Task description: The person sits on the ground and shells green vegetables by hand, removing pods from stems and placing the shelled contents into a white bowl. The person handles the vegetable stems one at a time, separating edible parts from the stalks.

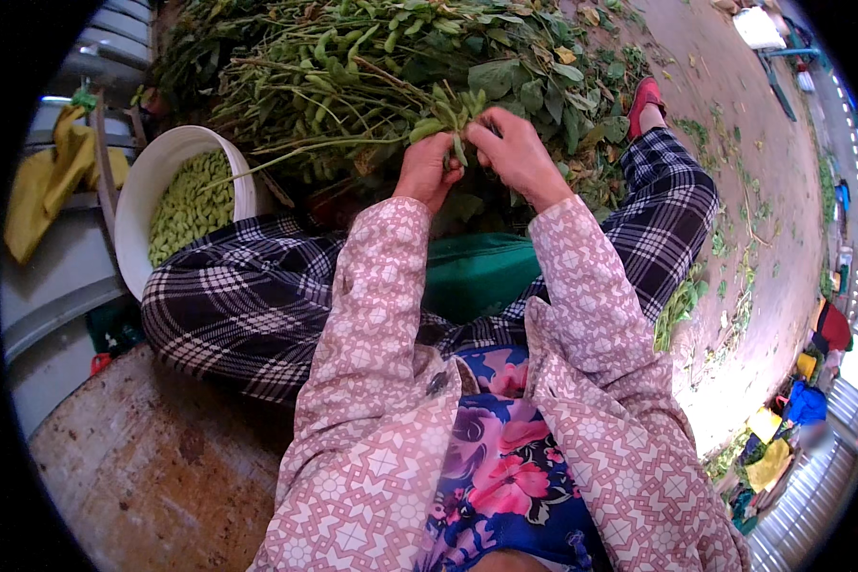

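Observation:
My left hand (427, 170) is closed around a green soybean stalk (329, 145), whose bare end reaches left over the bucket's rim. Just to its right, my right hand (513, 151) has its fingers bent at the podded end of the stalk; whether they grip a pod is hidden. Green pods (443, 118) stick up between both hands. Beyond them lies a large heap of soybean plants (329, 86) with pods and leaves. To the left a white plastic bucket (247, 175), tilted in view, holds many loose green pods (193, 204).
Green cloth or plastic (479, 268) lies between my legs in plaid trousers. A rusty board (157, 443) is at lower left, beside a corrugated metal wall with a yellow cloth (53, 186). Scattered leaves litter the concrete floor (772, 236). People sit along the far right.

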{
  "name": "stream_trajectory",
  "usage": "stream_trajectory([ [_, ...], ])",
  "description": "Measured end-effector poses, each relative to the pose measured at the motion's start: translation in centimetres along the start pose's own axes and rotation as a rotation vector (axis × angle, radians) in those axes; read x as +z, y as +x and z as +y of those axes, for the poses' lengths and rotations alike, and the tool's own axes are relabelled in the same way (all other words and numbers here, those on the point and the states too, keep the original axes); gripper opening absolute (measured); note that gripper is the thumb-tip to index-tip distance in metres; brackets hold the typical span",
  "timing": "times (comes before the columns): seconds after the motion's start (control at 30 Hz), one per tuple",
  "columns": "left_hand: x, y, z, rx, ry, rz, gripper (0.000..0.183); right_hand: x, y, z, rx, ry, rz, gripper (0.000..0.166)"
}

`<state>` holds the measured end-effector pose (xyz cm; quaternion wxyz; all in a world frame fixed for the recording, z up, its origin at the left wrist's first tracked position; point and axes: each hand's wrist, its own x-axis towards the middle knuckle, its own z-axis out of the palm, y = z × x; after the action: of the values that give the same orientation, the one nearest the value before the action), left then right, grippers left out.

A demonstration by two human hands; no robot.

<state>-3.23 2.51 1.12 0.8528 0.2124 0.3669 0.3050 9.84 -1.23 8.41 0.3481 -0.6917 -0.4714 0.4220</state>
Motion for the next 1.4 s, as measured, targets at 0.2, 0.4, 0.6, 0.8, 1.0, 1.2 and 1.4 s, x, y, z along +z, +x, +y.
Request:
stream_trajectory([
  [0.2,1.1,-0.4,0.2,-0.009,0.017,0.131,0.015,1.9,4.1,-0.6,-0.202,-0.419,0.151,0.034],
  [0.4,0.4,-0.9,0.2,-0.061,-0.218,-0.002,0.013,0.1,2.8,0.4,-0.131,-0.252,0.230,0.028],
  [0.6,0.7,-0.8,-0.5,-0.044,-0.138,-0.074,0.017,-0.8,-0.7,2.5,-0.136,-0.007,0.186,0.020],
  [0.8,0.7,-0.9,-1.0,-0.058,-0.054,0.004,0.013,0.8,-1.7,3.9,-0.147,0.036,0.126,0.021],
  [1.0,0.6,-1.0,-0.7,-0.049,0.021,0.075,0.013,0.7,-2.4,3.1,0.079,0.169,-0.088,0.023],
  [1.2,0.1,-0.7,-1.0,-0.011,0.095,0.057,0.015,0.3,-2.6,3.2,0.108,0.247,-0.188,0.020],
  [1.4,-1.0,-0.3,-0.2,-0.152,-0.082,-0.177,0.013,-0.1,-2.7,3.1,0.451,0.782,-0.371,0.010],
])
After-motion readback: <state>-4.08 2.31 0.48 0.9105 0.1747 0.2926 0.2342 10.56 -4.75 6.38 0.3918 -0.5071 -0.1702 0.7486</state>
